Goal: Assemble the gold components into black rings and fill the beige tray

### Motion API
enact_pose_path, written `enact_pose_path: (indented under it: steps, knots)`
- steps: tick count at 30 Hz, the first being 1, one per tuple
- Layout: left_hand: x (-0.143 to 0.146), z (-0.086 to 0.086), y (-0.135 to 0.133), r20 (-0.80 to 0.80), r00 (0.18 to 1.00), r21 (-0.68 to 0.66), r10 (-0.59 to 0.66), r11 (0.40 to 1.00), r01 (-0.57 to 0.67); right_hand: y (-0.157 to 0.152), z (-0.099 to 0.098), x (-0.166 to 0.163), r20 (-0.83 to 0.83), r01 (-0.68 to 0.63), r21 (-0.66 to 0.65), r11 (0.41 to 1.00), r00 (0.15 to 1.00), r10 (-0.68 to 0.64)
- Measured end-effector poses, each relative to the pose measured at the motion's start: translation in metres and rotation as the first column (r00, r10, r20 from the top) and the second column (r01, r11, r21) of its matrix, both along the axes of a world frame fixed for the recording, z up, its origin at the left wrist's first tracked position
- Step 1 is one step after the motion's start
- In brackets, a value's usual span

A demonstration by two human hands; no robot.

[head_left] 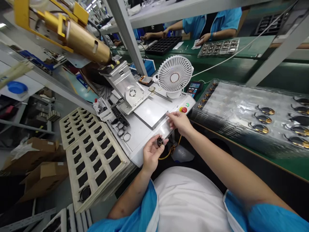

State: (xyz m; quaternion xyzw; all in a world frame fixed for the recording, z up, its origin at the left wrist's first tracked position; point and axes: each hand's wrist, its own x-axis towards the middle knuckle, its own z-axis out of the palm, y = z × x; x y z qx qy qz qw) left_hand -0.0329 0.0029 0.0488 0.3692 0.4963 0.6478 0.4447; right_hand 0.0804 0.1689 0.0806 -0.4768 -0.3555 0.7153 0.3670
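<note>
My left hand [151, 154] pinches a small round black and gold part [160, 141] between thumb and fingers, just off the near edge of a white machine base [142, 129]. My right hand [180, 122] rests with fingers curled on the metal plate [154, 113] at the front of that base, below a red button [184, 110]. It holds nothing that I can see. A few loose black rings [123, 132] lie on the base to the left of both hands.
A cream tray [93, 151] with many dark pockets lies at left, one ring in a near pocket. A clear tray [253, 112] with several gold-black parts sits at right. A white desk fan [174, 75] stands behind the base. Another person works across the green bench [231, 66].
</note>
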Motion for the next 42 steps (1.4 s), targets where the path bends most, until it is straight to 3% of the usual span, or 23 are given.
enact_pose_path:
  steps: [3, 6, 9, 12, 14, 22, 38, 42]
  knots:
    - [-0.001, 0.000, -0.006, -0.088, 0.996, -0.030, -0.007, 1.000, 0.004, 0.022, 0.007, -0.005, 0.004, 0.050, 0.057, 0.997, 0.999, -0.050]
    - [0.001, -0.002, -0.011, -0.202, 0.979, 0.000, 0.040, 0.999, -0.040, 0.011, 0.011, 0.004, -0.025, 0.045, 0.112, 0.993, 0.999, -0.043]
    - [0.003, -0.005, -0.013, -0.290, 0.956, 0.036, 0.047, 0.999, -0.038, -0.023, 0.011, 0.024, -0.062, -0.145, 0.168, 0.975, 0.986, 0.158]
    - [0.006, -0.006, -0.012, -0.350, 0.936, 0.057, 0.026, 0.998, -0.006, -0.059, 0.008, 0.044, -0.008, -0.428, 0.146, 0.892, 0.901, 0.434]
    - [0.008, -0.007, -0.011, -0.378, 0.926, 0.078, 0.010, 0.997, 0.021, -0.075, 0.005, 0.052, 0.051, -0.496, 0.113, 0.861, 0.868, 0.494]
    - [0.013, -0.007, -0.009, -0.410, 0.912, 0.095, 0.013, 0.995, 0.028, -0.087, -0.003, 0.055, 0.099, -0.440, 0.089, 0.893, 0.896, 0.432]
    - [0.014, 0.000, -0.009, -0.448, 0.894, 0.077, 0.029, 0.997, 0.007, -0.090, -0.002, 0.053, 0.132, -0.424, 0.086, 0.902, 0.902, 0.411]
    - [0.015, -0.003, -0.008, -0.445, 0.895, 0.081, 0.033, 0.997, 0.004, -0.091, -0.009, 0.051, 0.163, -0.355, 0.125, 0.926, 0.928, 0.334]
